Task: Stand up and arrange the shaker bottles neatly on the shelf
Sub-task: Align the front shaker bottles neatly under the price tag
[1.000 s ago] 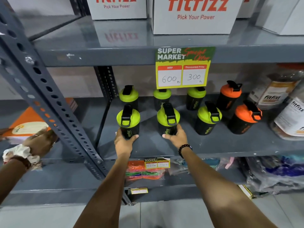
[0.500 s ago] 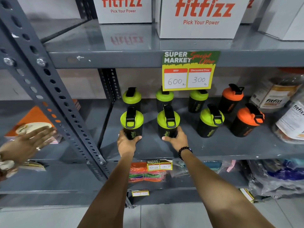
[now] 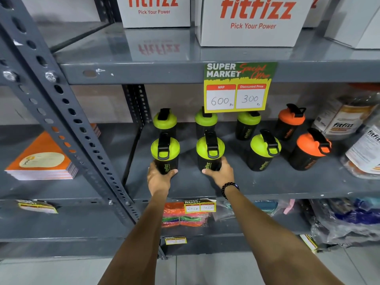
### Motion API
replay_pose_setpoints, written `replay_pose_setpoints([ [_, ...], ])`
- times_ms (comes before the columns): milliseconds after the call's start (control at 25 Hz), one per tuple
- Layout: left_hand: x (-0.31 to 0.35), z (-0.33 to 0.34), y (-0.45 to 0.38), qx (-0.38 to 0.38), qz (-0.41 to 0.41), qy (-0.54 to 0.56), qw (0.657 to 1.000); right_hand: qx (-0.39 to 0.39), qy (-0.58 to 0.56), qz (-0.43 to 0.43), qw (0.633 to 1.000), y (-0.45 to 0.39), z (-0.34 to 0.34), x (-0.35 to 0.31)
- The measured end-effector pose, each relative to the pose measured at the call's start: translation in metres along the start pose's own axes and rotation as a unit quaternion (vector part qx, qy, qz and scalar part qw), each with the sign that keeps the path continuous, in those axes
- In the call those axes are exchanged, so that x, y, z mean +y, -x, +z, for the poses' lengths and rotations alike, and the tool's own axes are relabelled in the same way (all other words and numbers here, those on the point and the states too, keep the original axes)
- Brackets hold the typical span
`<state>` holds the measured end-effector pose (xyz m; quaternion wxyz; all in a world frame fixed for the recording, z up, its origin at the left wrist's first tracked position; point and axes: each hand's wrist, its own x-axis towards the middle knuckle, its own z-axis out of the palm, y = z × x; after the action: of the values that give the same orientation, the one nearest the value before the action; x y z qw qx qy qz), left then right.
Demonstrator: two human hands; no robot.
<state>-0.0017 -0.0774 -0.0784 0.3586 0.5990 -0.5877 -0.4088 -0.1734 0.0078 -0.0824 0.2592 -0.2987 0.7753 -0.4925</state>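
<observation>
On the grey shelf (image 3: 257, 182), eight shaker bottles stand upright in two rows. The left hand (image 3: 158, 178) is wrapped around the base of the front-left green-lidded bottle (image 3: 165, 153); the right hand (image 3: 221, 173) is clasped on the green-lidded bottle (image 3: 210, 151) just beside it at 3 o'clock. All lids are closed, so their contents cannot be told. Further toward 3 o'clock stand another green bottle (image 3: 264, 151) and an orange-lidded bottle (image 3: 310, 150), then labelled jars (image 3: 345, 120). White boxes (image 3: 250, 19) sit on the shelf above, at 12 o'clock.
</observation>
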Motion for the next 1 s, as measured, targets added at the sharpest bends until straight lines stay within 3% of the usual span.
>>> replay_pose_setpoints([
  [800, -0.003, 0.0, -0.001, -0.008, 0.002, -0.017, 1.0, -0.009, 0.028, 0.002, 1.0, 0.001, 0.001, -0.003],
  [1000, -0.016, -0.001, 0.013, -0.037, 0.032, -0.112, 0.993, -0.021, 0.078, 0.011, 0.997, 0.012, -0.004, 0.012],
])
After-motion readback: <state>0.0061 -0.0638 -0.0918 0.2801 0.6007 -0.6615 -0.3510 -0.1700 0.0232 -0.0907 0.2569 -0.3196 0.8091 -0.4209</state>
